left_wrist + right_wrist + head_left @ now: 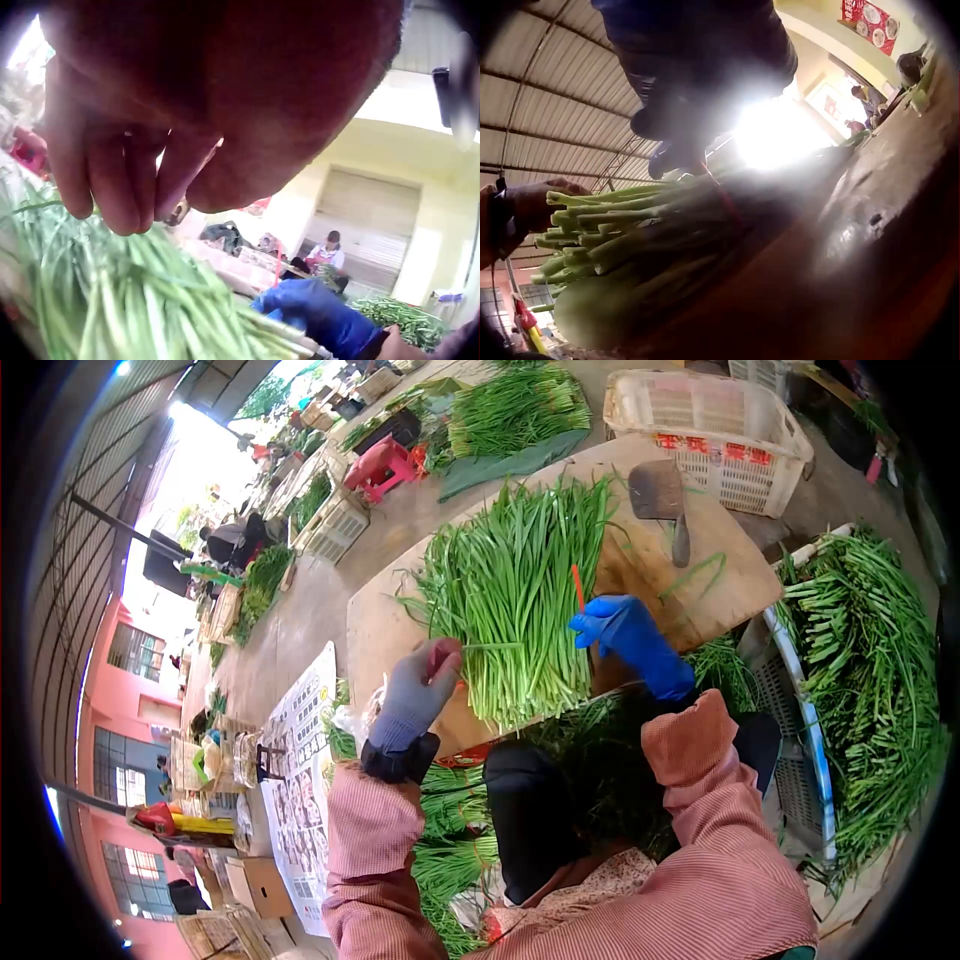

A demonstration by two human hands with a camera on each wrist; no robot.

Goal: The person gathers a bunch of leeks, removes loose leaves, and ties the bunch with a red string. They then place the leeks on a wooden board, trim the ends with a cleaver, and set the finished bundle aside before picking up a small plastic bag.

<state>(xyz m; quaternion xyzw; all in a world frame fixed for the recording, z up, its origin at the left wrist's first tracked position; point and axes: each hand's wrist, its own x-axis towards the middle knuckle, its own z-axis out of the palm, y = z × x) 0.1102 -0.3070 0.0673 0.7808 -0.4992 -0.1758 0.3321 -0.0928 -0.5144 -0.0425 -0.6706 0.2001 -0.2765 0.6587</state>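
A wide layer of green leafy stalks (515, 590) lies on a wooden board, pale cut ends toward the person. At its left edge my grey-gloved left hand (412, 695) pinches one green stalk (492, 646) that points right across the layer. My blue-gloved right hand (635, 645), at the layer's right edge, pinches a thin red strip (577, 588). In the left wrist view the fingers of my left hand (142, 157) hang bent above the stalks (142, 292). The right wrist view shows the red strip (724, 196) running down from my right hand (697, 75) across the stalks.
A broad-bladed tool (657, 495) lies at the board's (735, 575) far right. Beyond it stands a white plastic crate (735, 470). A heap of greens (860, 690) fills a container at the right. A red stool (390, 472) stands beyond the board, and a printed sheet (302, 780) lies left.
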